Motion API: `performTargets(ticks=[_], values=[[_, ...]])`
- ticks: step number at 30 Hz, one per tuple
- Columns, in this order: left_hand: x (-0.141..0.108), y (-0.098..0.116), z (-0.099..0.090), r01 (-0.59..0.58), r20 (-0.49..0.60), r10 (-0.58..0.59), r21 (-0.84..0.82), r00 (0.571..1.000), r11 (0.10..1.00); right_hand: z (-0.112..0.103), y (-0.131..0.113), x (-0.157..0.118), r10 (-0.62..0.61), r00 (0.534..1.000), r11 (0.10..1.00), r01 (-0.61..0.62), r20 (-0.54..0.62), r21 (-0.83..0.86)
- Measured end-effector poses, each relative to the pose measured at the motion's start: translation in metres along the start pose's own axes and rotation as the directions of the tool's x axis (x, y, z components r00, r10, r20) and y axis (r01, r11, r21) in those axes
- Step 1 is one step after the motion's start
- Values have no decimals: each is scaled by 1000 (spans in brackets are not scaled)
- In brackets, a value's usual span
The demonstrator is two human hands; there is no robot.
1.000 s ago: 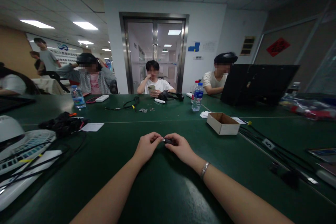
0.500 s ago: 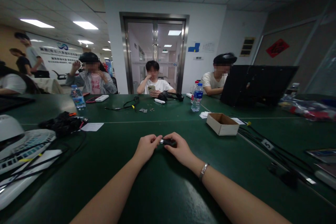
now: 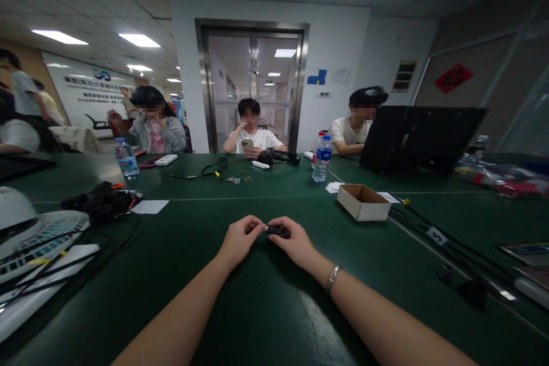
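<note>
Just above the green table, my right hand (image 3: 292, 238) is closed round a small dark cylinder-like object (image 3: 273, 231) with a shiny silver end pointing left. Its exact kind is too small to tell. My left hand (image 3: 243, 238) is pinched, with thumb and fingertips at that silver end. Whether those left fingertips hold a separate small piece or only the tip is hidden. A metal bracelet (image 3: 333, 278) circles my right wrist.
An open cardboard box (image 3: 363, 210) stands right of my hands, near black cables (image 3: 437, 234). On the left are a white fan (image 3: 47, 234) and a paper sheet (image 3: 149, 207). Water bottles (image 3: 321, 163) stand farther back. Several people sit across the green table (image 3: 206, 206).
At the silver end, my left fingers have shifted slightly and less of the silver shows. The right hand keeps its hold. People walking in the left background have moved.
</note>
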State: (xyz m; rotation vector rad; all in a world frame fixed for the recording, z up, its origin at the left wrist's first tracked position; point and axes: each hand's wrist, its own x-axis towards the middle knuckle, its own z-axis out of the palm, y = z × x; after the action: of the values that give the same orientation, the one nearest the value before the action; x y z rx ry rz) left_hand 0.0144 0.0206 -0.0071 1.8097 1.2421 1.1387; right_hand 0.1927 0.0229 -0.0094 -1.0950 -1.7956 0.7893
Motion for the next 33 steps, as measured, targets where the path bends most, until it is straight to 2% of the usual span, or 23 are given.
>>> performTargets(ticks=[6, 15, 20, 24, 33], values=[[2, -5, 1, -34, 36, 41, -176, 999, 984, 1, 5, 1, 54, 998, 996, -55, 21, 69], [3, -5, 1, -14, 66, 32, -258, 997, 966, 1, 7, 1, 68, 997, 992, -72, 48, 102], [4, -3, 1, 5, 49, 10, -302, 999, 953, 2, 3, 1, 110, 990, 976, -124, 89, 180], [4, -3, 1, 17, 57, 3, -344, 998, 939, 3, 2, 1, 94, 989, 966, -117, 110, 229], [6, -7, 2, 5, 52, 13, -334, 999, 943, 2, 5, 1, 55, 996, 989, -64, 71, 136]])
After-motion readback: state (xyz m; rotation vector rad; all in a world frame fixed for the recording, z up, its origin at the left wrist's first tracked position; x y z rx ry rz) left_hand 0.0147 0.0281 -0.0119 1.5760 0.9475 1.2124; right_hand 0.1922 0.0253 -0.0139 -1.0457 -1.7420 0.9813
